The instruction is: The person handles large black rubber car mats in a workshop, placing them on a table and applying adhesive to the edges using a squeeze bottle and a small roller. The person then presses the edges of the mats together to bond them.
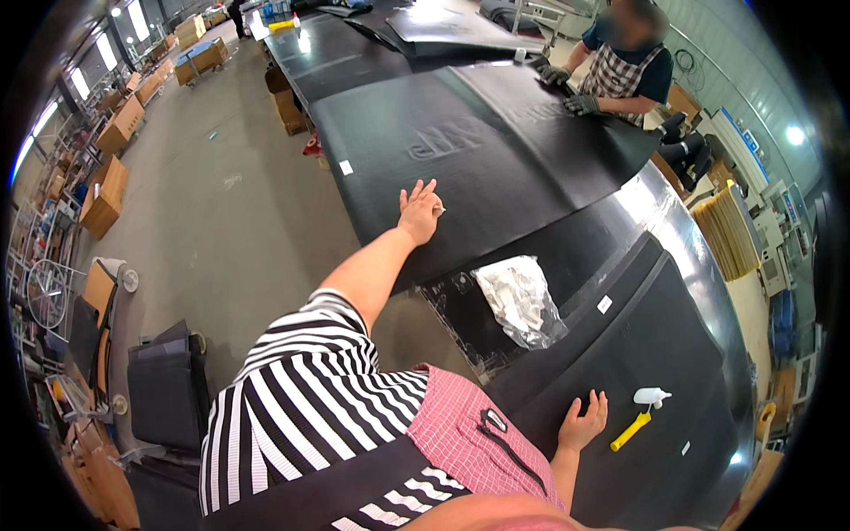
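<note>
Fingers of the left hand (419,211) lie outstretched and slightly spread on a large black sheet (478,168), with a small pale object at the fingertips too small to identify; whether it is pinched or merely touched cannot be told. The left arm, bare below a black-and-white striped sleeve (301,389), reaches far forward across the sheet. The right hand (584,422) rests flat near the lower edge of the view, fingers open and splayed, holding nothing, palm down on a second black panel (673,354) lying on the glossy bench (682,230). Just beside that hand, to its right, lies a yellow-handled tool (630,431), and touching its upper end a small white bottle (651,396); neither is in the hand. Between the two hands sits a crumpled clear plastic bag (521,299) on a scuffed bare patch of the bench. Small white labels (345,167) dot the black sheet and panel. At the far end of the bench another person (629,66) in a checked apron presses both gloved hands (567,88) on the same sheet. Cardboard boxes (106,195) line the concrete floor (221,203) to the left, well apart from the bench.
</note>
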Available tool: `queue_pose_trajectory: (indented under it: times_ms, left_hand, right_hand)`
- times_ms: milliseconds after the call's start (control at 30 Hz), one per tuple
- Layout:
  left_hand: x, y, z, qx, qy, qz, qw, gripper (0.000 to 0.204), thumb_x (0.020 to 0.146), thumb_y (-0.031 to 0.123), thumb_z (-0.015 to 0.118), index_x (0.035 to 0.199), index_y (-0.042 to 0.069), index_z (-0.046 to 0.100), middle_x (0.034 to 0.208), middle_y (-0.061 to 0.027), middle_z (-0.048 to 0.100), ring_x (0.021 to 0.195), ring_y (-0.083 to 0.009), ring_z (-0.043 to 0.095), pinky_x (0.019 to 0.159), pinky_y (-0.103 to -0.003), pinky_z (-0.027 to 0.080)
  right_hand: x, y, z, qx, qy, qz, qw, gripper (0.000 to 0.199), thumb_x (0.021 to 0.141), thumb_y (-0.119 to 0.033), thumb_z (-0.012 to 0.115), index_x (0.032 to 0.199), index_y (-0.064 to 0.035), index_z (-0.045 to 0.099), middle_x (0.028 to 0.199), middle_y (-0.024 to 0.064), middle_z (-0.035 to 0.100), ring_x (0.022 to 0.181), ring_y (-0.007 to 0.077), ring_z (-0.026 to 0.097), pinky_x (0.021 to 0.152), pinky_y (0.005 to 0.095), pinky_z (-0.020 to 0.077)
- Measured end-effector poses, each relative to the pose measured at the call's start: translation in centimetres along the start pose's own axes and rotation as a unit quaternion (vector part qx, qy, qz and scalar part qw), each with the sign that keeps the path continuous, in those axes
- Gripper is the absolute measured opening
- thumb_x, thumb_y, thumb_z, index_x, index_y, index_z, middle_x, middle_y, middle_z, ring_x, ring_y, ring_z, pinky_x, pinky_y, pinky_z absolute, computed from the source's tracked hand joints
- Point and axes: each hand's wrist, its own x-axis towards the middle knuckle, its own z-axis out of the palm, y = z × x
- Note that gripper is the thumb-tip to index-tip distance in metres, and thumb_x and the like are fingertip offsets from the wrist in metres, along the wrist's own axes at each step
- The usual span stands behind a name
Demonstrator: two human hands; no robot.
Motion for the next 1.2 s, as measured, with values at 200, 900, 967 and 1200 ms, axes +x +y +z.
queue_pose_trajectory:
  times_ms: [200,900,967,1200]
  left_hand:
    - [-1.1,0.3,-0.7,0.061,-0.089,-0.101,0.989,0.019,0.102,0.024,0.049,0.113,0.015,0.062,0.162,-0.0085,0.033,0.154,-0.0312,0.020,0.122,-0.063,0.006]
    - [-7.0,0.8,-2.3,0.079,-0.188,-0.007,0.979,0.016,0.102,0.021,0.047,0.110,0.011,0.057,0.165,-0.0149,0.024,0.155,-0.0314,0.014,0.124,-0.054,0.007]
    - [-6.4,1.3,-2.5,0.084,-0.175,-0.006,0.981,0.017,0.102,0.021,0.048,0.111,0.011,0.057,0.165,-0.0149,0.023,0.155,-0.0320,0.014,0.124,-0.054,0.007]
    - [-3.7,-1.0,-2.5,0.110,-0.134,-0.063,0.983,0.019,0.101,0.021,0.049,0.114,0.009,0.056,0.164,-0.0153,0.025,0.155,-0.0336,0.014,0.124,-0.055,0.010]
  right_hand:
    - [0.5,-0.2,0.4,-0.011,0.009,0.004,1.000,0.040,0.090,-0.023,0.067,0.126,-0.0056,0.064,0.142,0.0153,0.056,0.134,0.0346,0.049,0.112,0.0470,0.0346]
    - [0.3,-0.5,0.4,0.010,0.019,-0.001,1.000,0.034,0.089,-0.019,0.067,0.119,-0.0031,0.067,0.134,0.0179,0.061,0.127,0.0362,0.053,0.109,0.0474,0.0383]
    - [0.3,-0.4,0.3,0.007,0.023,0.002,1.000,0.034,0.088,-0.018,0.067,0.119,-0.0030,0.067,0.133,0.0180,0.061,0.127,0.0362,0.053,0.109,0.0473,0.0381]
    - [0.4,0.1,0.6,0.021,0.007,0.020,1.000,0.035,0.087,-0.019,0.069,0.119,-0.0048,0.066,0.137,0.0149,0.059,0.131,0.0338,0.050,0.112,0.0466,0.0343]
